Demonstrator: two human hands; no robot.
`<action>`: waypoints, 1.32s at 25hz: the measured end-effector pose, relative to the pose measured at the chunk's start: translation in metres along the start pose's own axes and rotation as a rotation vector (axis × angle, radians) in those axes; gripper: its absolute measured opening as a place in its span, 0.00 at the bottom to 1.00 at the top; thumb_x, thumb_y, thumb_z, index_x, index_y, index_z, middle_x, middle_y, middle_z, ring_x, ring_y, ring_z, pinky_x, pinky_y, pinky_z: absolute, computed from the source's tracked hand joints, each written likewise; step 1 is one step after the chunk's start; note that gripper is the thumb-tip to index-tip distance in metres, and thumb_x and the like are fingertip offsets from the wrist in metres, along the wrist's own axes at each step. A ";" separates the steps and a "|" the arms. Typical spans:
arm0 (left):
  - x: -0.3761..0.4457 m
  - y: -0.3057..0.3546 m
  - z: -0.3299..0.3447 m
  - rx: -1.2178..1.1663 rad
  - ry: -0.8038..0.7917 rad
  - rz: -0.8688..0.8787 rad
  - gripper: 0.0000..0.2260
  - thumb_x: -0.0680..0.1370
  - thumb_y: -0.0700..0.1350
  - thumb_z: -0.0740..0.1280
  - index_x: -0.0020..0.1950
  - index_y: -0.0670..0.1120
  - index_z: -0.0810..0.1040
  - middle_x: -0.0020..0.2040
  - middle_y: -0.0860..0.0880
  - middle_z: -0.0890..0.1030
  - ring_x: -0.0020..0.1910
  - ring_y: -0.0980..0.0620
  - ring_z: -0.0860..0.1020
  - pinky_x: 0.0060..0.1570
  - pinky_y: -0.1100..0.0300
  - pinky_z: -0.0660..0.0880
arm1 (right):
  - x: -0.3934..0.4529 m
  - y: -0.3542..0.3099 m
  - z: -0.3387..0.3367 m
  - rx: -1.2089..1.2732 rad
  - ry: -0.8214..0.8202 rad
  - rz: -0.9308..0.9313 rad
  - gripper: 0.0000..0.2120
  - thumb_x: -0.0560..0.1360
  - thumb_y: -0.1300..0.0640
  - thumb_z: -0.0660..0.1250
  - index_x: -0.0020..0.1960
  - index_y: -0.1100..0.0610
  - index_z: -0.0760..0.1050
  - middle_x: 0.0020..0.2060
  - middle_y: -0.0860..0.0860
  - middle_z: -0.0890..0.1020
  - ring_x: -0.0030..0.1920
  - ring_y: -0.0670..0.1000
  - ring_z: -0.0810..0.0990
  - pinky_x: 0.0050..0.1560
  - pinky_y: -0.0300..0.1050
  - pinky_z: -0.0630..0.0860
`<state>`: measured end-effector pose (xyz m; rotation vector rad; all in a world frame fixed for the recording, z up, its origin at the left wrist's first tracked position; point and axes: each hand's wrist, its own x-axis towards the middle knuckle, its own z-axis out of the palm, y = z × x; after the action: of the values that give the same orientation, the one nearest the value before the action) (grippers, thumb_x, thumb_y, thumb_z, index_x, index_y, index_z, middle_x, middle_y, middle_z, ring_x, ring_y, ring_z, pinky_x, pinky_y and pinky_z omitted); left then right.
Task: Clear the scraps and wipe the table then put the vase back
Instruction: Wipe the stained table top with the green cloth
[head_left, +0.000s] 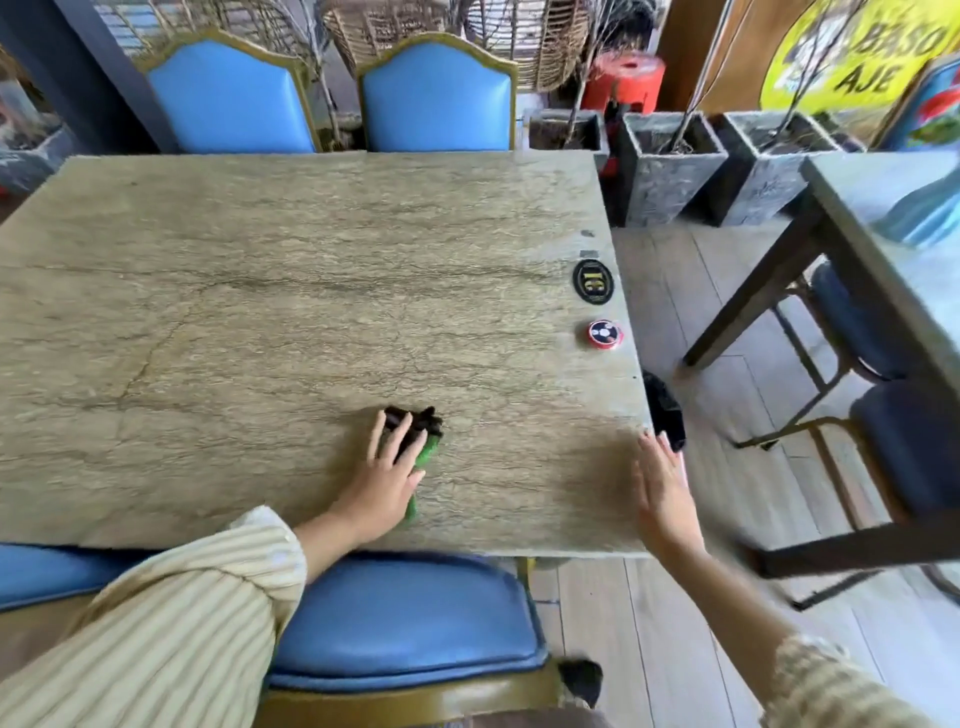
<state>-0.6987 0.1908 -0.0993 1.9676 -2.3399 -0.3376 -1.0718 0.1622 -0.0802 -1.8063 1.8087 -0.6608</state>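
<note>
Nearest, left hand (387, 480) flat on a green cloth (423, 465), fingers straight, herding dark scraps (413, 420) along the table (260, 312), probably toward the right edge. Right hand (665, 488) open, fingers together, waiting at that edge beside a black bag (665, 410), likely to catch them; contents hidden. Farther off, a blue vase (924, 213) parked on the neighbouring table, seemingly out of the wipe's way.
</note>
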 end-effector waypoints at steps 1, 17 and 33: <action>0.006 0.010 0.003 0.003 -0.010 -0.020 0.25 0.80 0.53 0.54 0.75 0.44 0.61 0.78 0.42 0.53 0.76 0.37 0.42 0.72 0.36 0.52 | -0.002 0.012 -0.006 -0.001 -0.029 -0.006 0.26 0.79 0.49 0.49 0.73 0.58 0.63 0.74 0.53 0.64 0.76 0.50 0.54 0.76 0.45 0.48; 0.096 0.239 0.037 -0.008 0.038 0.246 0.21 0.78 0.47 0.55 0.73 0.52 0.66 0.76 0.45 0.60 0.76 0.35 0.52 0.70 0.35 0.50 | 0.035 0.028 -0.015 1.196 -0.005 0.730 0.23 0.82 0.45 0.48 0.70 0.57 0.67 0.57 0.53 0.81 0.54 0.47 0.79 0.56 0.45 0.73; 0.202 0.151 0.013 -0.106 0.152 0.365 0.19 0.79 0.44 0.56 0.69 0.47 0.72 0.73 0.46 0.67 0.74 0.41 0.57 0.74 0.50 0.53 | 0.053 0.028 0.000 0.970 -0.064 0.787 0.17 0.80 0.48 0.54 0.54 0.47 0.82 0.49 0.48 0.85 0.51 0.49 0.83 0.53 0.48 0.78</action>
<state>-0.8829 0.0183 -0.0985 1.4266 -2.4575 -0.2684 -1.0926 0.1093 -0.0987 -0.4328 1.5339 -0.8926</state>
